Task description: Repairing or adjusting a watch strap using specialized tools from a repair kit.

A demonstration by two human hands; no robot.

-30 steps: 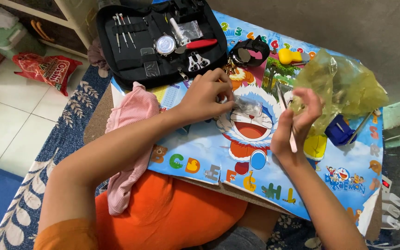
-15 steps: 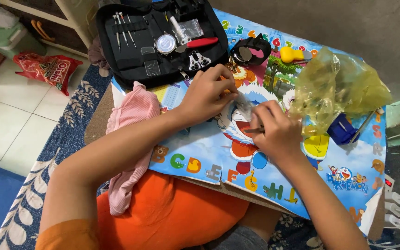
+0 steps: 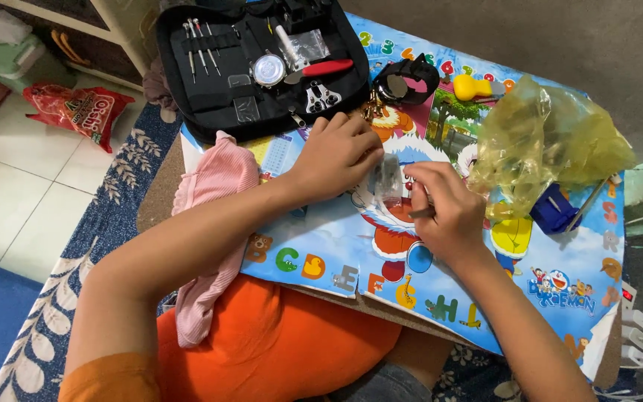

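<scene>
The right hand (image 3: 448,212) is pinching a thin tool (image 3: 420,214), its grip narrow around it, working at a small clear plastic piece (image 3: 388,179) that the left hand (image 3: 340,152) is pinning to the bench (image 3: 314,246), fingers pressed down. The work looks mid-way; what the piece contains I cannot tell. A second ago the right hand was raised apart; it has come in beside the left. Beyond the grip, an open black tool case (image 3: 254,67) and a yellow plastic bag (image 3: 545,141) are lying.
</scene>
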